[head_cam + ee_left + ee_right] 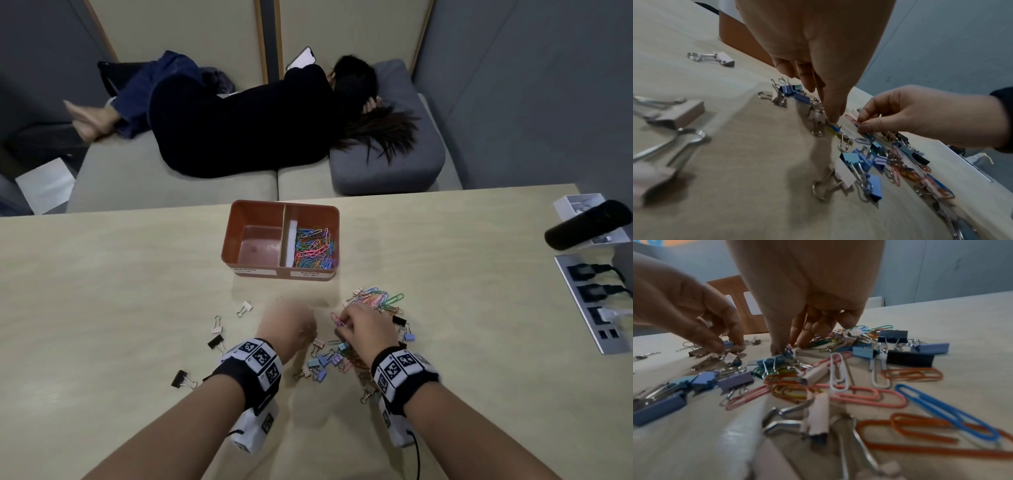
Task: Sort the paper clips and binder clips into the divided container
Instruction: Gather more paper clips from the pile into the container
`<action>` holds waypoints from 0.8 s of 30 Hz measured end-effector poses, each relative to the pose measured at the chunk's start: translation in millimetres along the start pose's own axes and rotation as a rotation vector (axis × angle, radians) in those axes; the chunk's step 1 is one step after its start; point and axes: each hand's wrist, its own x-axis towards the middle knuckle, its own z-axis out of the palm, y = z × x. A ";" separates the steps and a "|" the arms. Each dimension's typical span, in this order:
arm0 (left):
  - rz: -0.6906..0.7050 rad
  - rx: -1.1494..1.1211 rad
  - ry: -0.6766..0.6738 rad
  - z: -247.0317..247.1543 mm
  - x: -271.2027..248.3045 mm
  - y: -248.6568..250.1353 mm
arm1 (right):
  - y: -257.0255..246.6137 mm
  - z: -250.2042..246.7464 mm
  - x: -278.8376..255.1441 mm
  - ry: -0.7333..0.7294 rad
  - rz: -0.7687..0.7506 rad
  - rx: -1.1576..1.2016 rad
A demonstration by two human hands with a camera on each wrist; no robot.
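Note:
The orange divided container (pixel 253 209) stands at mid table; its left compartment is bare, its right one holds colourful paper clips (pixel 313 246). In front of it lies a mixed pile of paper clips (pixel 378 298) and binder clips (pixel 323 359). My right hand (pixel 344 325) is over the pile, with thumb and forefinger pinching a pink paper clip (pixel 851 117). My left hand (pixel 831 119), blurred in the head view, points its fingertips down into the pile. In the right wrist view its thumb and finger close on a small blue binder clip (pixel 728 342).
Loose binder clips (pixel 215 342) lie scattered left of my left hand. A power strip (pixel 589 305) and a black cylinder (pixel 587 224) on a white box sit at the table's right edge. A person lies on the sofa beyond the far edge.

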 end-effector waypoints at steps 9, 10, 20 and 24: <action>0.069 0.139 -0.100 -3.2 9.1 1.3 | -6.0 0.6 5.2 -0.038 -0.018 -0.002; 0.072 0.163 -0.107 -3.3 9.6 1.4 | -5.8 0.3 5.2 -0.032 -0.023 0.000; 0.054 0.226 -0.104 -3.8 5.1 -1.2 | 7.6 -3.5 -2.8 -0.029 -0.101 0.057; -0.002 0.032 -0.059 -12.7 2.9 -6.1 | -2.2 -0.5 -6.2 -0.155 -0.141 0.110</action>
